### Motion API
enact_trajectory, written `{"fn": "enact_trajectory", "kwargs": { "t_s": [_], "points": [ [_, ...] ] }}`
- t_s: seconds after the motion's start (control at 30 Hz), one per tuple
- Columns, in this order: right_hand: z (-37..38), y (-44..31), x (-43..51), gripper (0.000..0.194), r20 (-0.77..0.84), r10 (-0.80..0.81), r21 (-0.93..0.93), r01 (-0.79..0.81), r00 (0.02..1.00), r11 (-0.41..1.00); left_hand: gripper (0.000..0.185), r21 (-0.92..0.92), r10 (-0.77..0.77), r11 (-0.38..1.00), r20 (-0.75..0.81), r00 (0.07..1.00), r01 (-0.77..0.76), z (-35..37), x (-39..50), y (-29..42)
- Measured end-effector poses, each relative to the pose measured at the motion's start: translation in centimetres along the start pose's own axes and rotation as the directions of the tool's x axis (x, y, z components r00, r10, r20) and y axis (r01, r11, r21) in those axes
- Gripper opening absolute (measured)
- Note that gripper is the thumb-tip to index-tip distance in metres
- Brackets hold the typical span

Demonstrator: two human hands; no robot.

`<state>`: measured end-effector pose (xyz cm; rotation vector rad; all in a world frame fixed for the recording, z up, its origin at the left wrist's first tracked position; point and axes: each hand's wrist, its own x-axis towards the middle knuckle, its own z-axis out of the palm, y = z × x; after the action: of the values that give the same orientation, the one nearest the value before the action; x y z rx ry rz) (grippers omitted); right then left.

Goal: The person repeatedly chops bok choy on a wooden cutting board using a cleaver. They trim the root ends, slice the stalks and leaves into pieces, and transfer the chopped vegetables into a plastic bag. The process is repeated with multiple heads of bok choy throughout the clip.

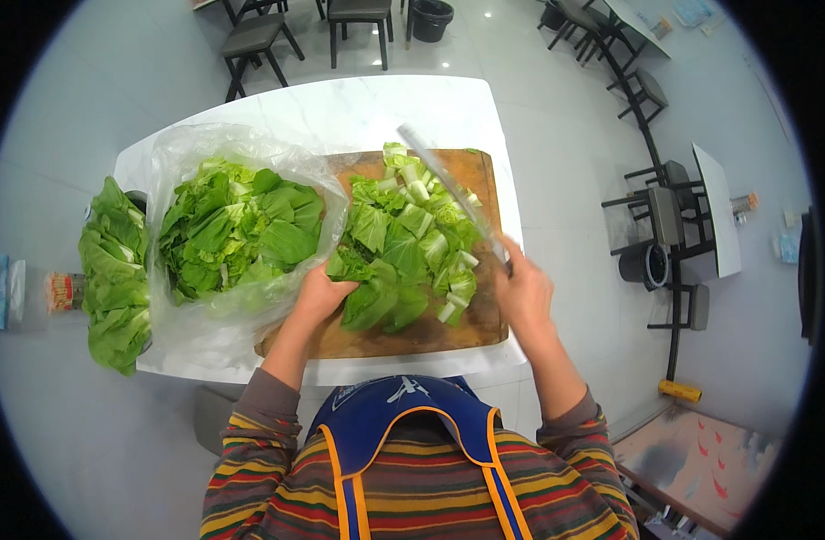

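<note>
A wooden cutting board [385, 345] lies on the white table, with a pile of chopped leafy greens [412, 243] on it. My left hand [328, 293] holds the near left edge of that pile, its fingers partly hidden under the leaves. In my right hand [524, 283] is a knife [446, 182], its blade slightly blurred and raised over the right part of the pile, pointing away and to the left. Left of the board, an open clear plastic bag [216, 135] holds many loose green leaves [243, 229].
At the table's left end, whole leafy greens [115, 283] rest on a dark container, mostly hidden. The white table [419, 101] has its right edge just past the board. Chairs [253, 37] and a black bin [431, 19] stand beyond it; more seats and another bin [644, 265] are at right.
</note>
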<state>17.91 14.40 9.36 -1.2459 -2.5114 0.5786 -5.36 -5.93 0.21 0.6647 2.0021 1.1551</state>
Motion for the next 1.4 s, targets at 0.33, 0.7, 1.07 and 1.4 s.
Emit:
{"fn": "enact_trajectory", "kwargs": {
  "t_s": [0.33, 0.7, 1.07, 1.4],
  "points": [
    [9.4, 8.3, 13.8, 0.038, -0.013, -0.205, -0.204, 0.198, 0.979, 0.959, 0.046, -0.308, -0.014, 0.951, -0.116, 0.993, -0.022, 2.1, 1.2, 2.6],
    [9.3, 6.5, 10.0, 0.042, -0.111, -0.397, -0.038, 0.395, 0.911, 0.918, 0.049, -0.44, -0.048, 0.898, -0.159, 0.986, -0.028, 2.6, 4.5, 1.9],
    [15.5, 1.5, 7.6, 0.063, -0.049, -0.334, 0.603, 0.295, 0.941, 0.741, 0.072, -0.499, 0.026, 0.85, -0.282, 0.959, -0.17, 7.3, 5.9, 2.3],
    [16.1, -3.9, 6.4, 0.047, -0.013, -0.236, 0.8, 0.152, 0.972, 0.58, 0.048, -0.812, -0.193, 0.584, -0.153, 0.969, -0.012, 9.4, 5.6, 0.1]
  ]
}}
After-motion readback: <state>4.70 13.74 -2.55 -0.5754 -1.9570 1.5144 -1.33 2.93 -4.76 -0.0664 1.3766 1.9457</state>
